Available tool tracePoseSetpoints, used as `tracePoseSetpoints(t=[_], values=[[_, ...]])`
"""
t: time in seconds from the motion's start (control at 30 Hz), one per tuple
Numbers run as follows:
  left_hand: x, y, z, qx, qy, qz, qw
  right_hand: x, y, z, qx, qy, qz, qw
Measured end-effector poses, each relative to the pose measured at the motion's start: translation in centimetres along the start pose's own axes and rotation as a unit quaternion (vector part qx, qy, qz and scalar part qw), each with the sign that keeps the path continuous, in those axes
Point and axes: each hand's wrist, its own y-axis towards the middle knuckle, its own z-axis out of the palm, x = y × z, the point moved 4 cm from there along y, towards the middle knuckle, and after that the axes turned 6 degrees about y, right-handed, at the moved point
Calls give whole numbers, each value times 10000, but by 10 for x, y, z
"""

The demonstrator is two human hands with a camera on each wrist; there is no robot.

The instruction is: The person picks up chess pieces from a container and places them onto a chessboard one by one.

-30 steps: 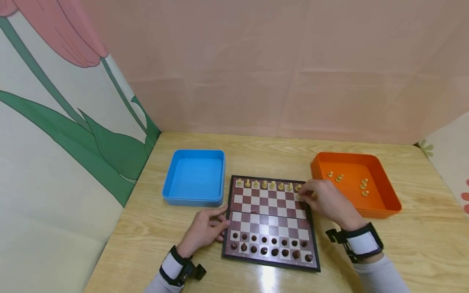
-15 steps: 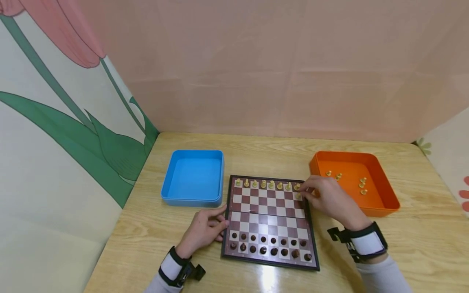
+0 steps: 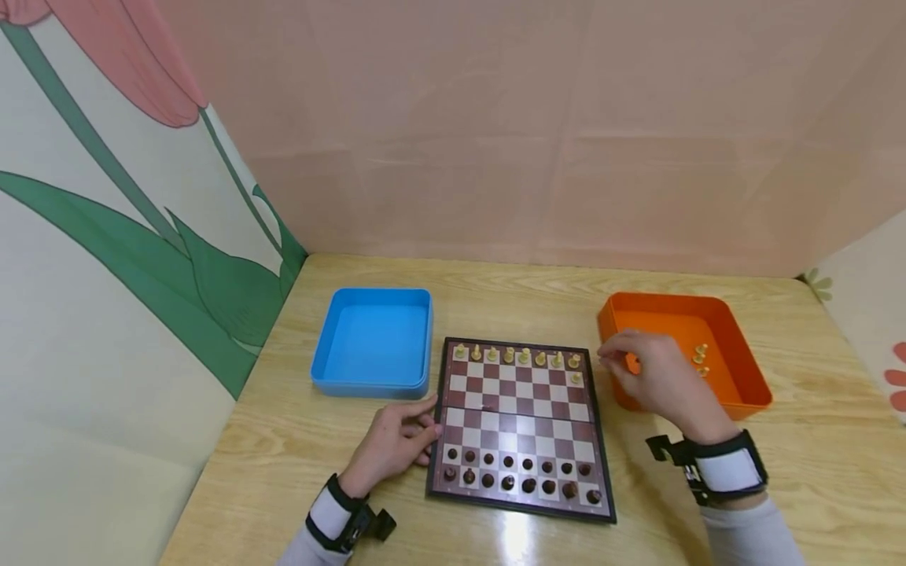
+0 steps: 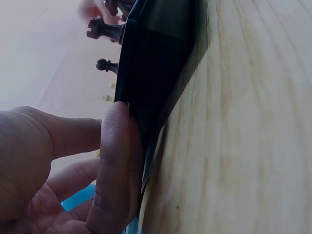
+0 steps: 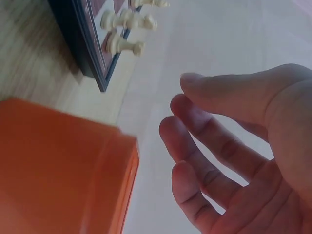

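Observation:
A folding chessboard [image 3: 520, 417] lies on the table, dark chess pieces [image 3: 528, 485] in two near rows and cream ones [image 3: 524, 356] along the far row. One cream pawn [image 3: 576, 378] stands in front of that row at the right. My left hand [image 3: 391, 442] rests against the board's left edge; the left wrist view shows fingers [image 4: 114, 165] flat along its dark side. Over the near left part of the orange tray [image 3: 752, 373] hovers my right hand [image 3: 654, 381]. Its fingers are loosely bent, and the right wrist view shows nothing held between thumb and fingertips.
Several cream chess pieces [image 3: 700, 354] lie in the orange tray, partly hidden by the right hand. A blue tray [image 3: 373, 389] sits beyond the left hand. The wooden table [image 3: 495, 275] meets a pink backdrop [image 3: 453, 157] behind.
My right hand has let go of the cream pawn, which now stands on the board, and has moved right over the orange tray. The left hand stays at the board's edge.

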Motion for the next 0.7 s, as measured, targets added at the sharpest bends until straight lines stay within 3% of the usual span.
tracePoseSetpoints(t=[0.3, 0.7], values=[[0, 0, 0, 27, -10, -11, 10000, -20, -7, -20, -527, -79, 98, 9985], [0, 1, -1, 49, -57, -40, 10000, -66, -17, -26, -366, -182, 1259, 9912]])
